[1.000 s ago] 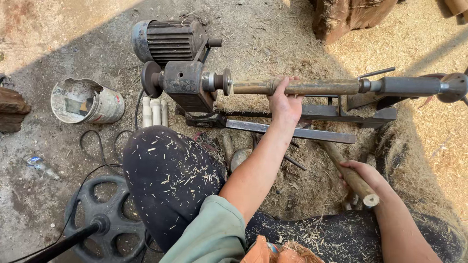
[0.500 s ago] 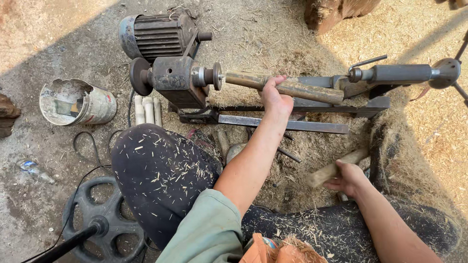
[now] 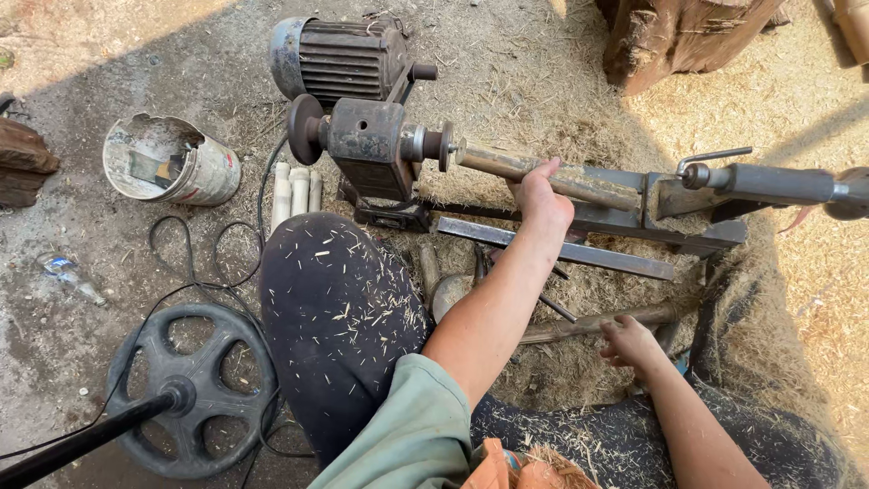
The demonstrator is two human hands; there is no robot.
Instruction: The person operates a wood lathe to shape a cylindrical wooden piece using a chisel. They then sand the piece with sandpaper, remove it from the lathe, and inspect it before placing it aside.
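Left hand [image 3: 541, 197] grips the blank [image 3: 552, 177] on the lathe [image 3: 380, 145], right hand [image 3: 629, 342] at five o'clock holds a stick [image 3: 588, 324]; a loosely seated blank risks dropping.

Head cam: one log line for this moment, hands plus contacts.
left hand: gripping wooden blank on lathe | right hand: on wooden stick lying in shavings | knee: flecked with shavings

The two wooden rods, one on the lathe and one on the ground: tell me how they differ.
The rod on the lathe is raised between the machine's ends, gripped by the left hand; the rod on the ground lies in the shavings, touched by the right hand. The lathe rod looks thicker and sunlit, the ground rod thinner and shaded. Both are brown and roughly round.
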